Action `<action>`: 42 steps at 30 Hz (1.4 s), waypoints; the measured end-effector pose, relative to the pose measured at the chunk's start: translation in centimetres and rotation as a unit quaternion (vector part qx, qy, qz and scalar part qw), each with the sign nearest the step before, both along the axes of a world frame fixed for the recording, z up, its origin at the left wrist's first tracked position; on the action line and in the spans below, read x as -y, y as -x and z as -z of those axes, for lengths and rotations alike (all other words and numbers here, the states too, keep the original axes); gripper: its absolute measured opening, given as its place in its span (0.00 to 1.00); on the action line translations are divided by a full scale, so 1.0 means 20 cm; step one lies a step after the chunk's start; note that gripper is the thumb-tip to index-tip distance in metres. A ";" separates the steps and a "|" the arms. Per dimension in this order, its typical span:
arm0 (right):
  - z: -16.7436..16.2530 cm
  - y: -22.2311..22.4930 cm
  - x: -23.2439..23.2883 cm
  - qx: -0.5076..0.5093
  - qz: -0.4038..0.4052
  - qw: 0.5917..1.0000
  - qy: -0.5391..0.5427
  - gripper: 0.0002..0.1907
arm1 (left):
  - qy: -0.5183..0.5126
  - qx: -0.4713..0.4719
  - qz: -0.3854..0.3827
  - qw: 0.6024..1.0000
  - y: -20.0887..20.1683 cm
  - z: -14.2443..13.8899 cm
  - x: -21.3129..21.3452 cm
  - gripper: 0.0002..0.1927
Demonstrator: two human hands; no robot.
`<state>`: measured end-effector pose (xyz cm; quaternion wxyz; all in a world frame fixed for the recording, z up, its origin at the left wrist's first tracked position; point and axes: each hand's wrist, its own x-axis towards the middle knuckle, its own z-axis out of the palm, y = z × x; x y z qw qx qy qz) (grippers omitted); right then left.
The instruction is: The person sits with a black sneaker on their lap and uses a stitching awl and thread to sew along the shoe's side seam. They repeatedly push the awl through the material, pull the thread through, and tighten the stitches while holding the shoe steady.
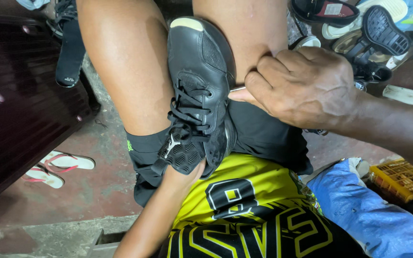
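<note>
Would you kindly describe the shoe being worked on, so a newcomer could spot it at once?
Look between the seated person's bare knees: a black lace-up sneaker is wedged there, toe up. The right hand presses a thin metal tool into its side. Unlike the sandals piled behind, it is laced and closed.

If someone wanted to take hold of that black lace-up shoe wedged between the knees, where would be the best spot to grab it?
Probably the toe end of the black shoe, coming from above. It points up, bare and rounded, between the knees. The left hand seems tucked into the shoe's opening at the bottom, and the right hand presses a thin metal tool at its sole edge, so the bottom and that side are taken.
</note>
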<state>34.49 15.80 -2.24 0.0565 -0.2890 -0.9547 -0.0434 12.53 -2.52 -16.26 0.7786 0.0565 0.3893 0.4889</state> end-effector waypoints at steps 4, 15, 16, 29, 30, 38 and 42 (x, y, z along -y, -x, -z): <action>-0.03 -0.05 -0.02 -0.019 -0.014 0.999 0.028 0.11 | 0.006 -0.363 0.325 0.873 0.24 -0.40 -0.05 0.09; 0.01 -0.12 0.07 -0.052 0.026 0.980 0.188 0.10 | -0.337 -0.705 0.143 0.608 0.08 -0.82 -0.51 0.09; 0.02 -0.13 0.08 -0.057 0.046 0.969 0.238 0.09 | -0.363 -0.689 0.156 0.607 0.02 -0.80 -0.56 0.10; 0.17 -0.19 0.08 -0.170 0.220 0.573 0.771 0.16 | -0.356 -0.656 0.200 0.635 -0.13 -0.64 -0.71 0.17; 0.15 -0.18 0.09 -0.171 0.191 0.711 0.655 0.15 | -0.357 -0.654 0.201 0.636 -0.13 -0.64 -0.71 0.17; 0.14 -0.29 0.19 -0.033 -0.041 0.998 0.016 0.11 | -0.346 -0.670 0.214 0.621 -0.12 -0.63 -0.71 0.17; 0.18 -0.42 0.17 -0.054 0.085 0.978 0.183 0.11 | -0.354 -0.675 0.212 0.612 -0.10 -0.64 -0.72 0.17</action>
